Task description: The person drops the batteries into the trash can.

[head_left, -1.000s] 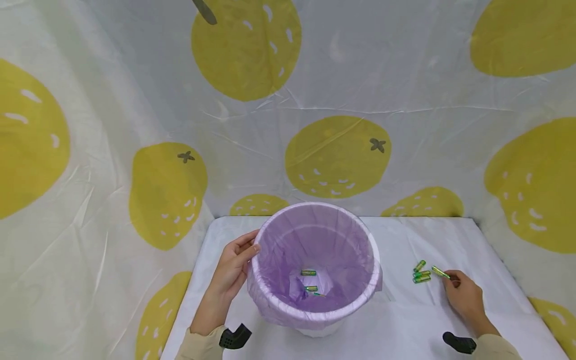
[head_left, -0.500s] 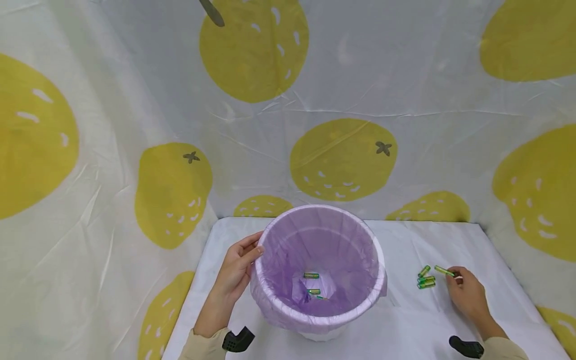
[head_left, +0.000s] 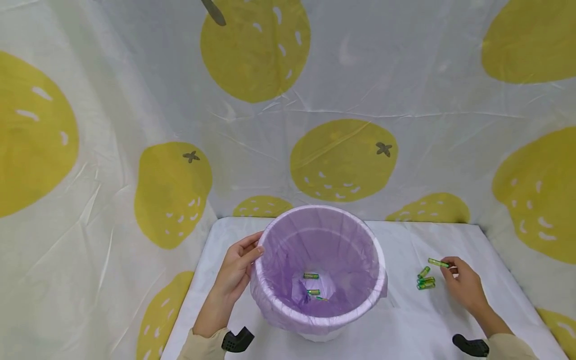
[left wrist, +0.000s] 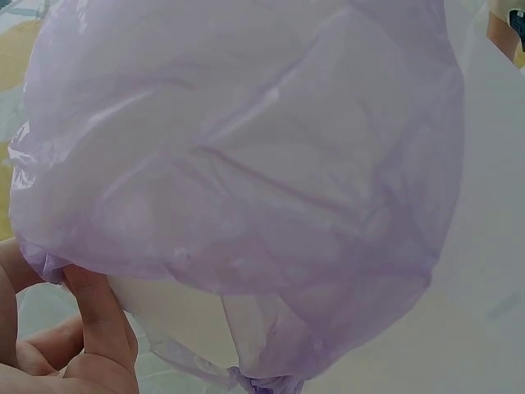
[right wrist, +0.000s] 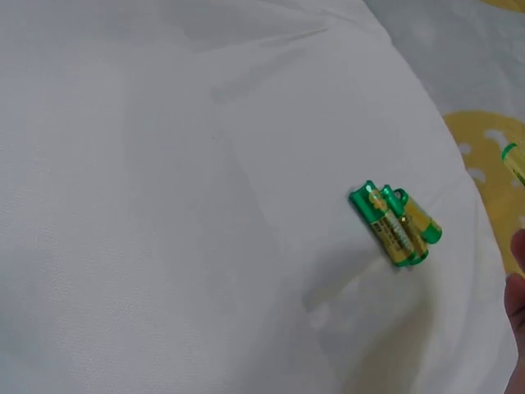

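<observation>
Left hand [head_left: 236, 268] grips the bin [head_left: 321, 322] at its rim, right hand [head_left: 465, 284] pinches a battery [head_left: 436, 262] near three loose batteries [head_left: 426, 280] on the counter [head_left: 400, 335], other batteries [head_left: 311, 276] inside the bin.

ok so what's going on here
A person's left hand holds the edge of a wastebasket lined with a purple plastic bag, while the right hand pinches a green-and-yellow battery. Three more batteries lie bunched on the white cloth alongside; others sit at the bottom inside the bag.
</observation>
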A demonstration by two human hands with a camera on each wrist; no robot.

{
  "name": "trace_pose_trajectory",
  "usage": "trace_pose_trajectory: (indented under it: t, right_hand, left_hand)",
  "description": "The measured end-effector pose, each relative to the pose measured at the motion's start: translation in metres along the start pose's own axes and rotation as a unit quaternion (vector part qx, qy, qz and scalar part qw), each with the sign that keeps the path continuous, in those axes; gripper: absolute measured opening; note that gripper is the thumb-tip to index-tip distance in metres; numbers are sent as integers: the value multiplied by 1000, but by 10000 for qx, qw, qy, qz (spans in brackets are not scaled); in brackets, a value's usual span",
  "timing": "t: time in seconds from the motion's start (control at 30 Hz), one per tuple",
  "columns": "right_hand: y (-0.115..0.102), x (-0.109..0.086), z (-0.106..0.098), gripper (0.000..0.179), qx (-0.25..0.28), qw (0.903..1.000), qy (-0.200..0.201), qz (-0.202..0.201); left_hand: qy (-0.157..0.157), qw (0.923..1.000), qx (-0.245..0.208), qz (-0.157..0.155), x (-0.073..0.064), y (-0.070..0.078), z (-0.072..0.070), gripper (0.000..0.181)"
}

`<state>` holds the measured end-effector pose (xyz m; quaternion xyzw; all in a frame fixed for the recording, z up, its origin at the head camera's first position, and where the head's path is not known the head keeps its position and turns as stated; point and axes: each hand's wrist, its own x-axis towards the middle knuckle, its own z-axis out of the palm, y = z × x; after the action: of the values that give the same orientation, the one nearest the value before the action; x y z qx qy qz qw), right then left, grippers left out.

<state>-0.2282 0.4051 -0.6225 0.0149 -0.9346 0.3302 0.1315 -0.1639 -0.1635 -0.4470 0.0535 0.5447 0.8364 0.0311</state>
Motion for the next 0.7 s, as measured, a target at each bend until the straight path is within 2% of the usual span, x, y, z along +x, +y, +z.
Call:
trace_pose_trajectory:
  t: [0.43,0.7]
  right_hand:
    - [-32,11,-18,18,150,9970,202,-732]
    - [-73,23,-33,20,500,9906,260,-1246]
  left_hand:
    - [-99,9999,24,20,1,0,0,49]
    - [48,10000,33,43,1,0,1,48]
